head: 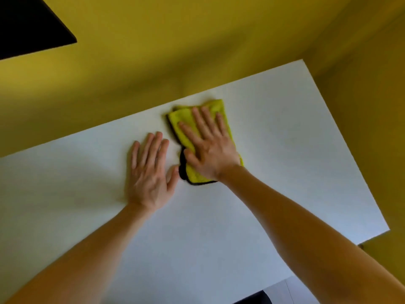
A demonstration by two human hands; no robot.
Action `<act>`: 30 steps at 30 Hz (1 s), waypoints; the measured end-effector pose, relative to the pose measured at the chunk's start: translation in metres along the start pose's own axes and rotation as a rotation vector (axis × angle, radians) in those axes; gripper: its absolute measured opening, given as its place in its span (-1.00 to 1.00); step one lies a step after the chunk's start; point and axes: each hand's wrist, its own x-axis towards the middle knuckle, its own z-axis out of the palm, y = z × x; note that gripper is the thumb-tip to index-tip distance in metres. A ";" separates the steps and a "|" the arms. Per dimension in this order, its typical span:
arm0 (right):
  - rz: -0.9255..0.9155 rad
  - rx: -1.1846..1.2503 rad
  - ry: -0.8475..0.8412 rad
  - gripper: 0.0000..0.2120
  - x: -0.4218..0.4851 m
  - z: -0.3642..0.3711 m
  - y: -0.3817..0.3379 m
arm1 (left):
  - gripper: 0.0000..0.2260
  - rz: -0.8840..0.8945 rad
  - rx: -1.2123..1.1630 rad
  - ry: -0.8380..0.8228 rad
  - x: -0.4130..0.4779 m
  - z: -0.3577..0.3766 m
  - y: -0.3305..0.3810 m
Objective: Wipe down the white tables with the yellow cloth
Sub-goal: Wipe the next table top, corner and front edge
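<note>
Yellow cloth (183,125), folded, lies flat under the straight, spread fingers of the right hand (210,148) near the white table (295,150) far edge; keep even palm pressure while the flat left hand (149,172) braces alongside.

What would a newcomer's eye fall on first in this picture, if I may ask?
The bright yellow cloth stands out first, lying near the far edge of the white table with the right hand pressed flat on it. Just beside it, the left hand rests flat on the tabletop, its thumb close to the cloth's dark border. Behind the table rises a yellow wall.
</note>
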 end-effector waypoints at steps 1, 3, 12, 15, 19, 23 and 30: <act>-0.108 -0.010 -0.027 -0.30 -0.002 0.002 -0.005 | -0.38 -0.003 -0.007 0.001 0.000 0.001 0.000; -0.161 -0.013 -0.021 -0.31 -0.002 0.001 0.022 | -0.38 -0.012 0.002 0.012 -0.001 0.001 0.002; 0.494 -0.005 0.103 -0.21 0.010 -0.015 0.106 | -0.36 -0.030 -0.023 -0.005 -0.002 0.003 0.002; 0.011 -0.021 0.006 -0.23 0.034 -0.001 0.010 | -0.37 -0.030 -0.033 -0.003 -0.001 0.003 0.001; -0.240 -0.021 -0.038 -0.26 0.040 -0.006 0.023 | -0.36 -0.026 -0.025 -0.012 -0.001 0.002 0.001; 0.042 -0.087 0.013 -0.22 0.022 -0.032 0.140 | -0.36 -0.034 -0.038 -0.004 -0.001 0.001 0.003; 0.185 -0.035 0.025 -0.14 0.042 -0.022 0.081 | -0.36 -0.020 -0.026 0.001 0.000 0.002 0.002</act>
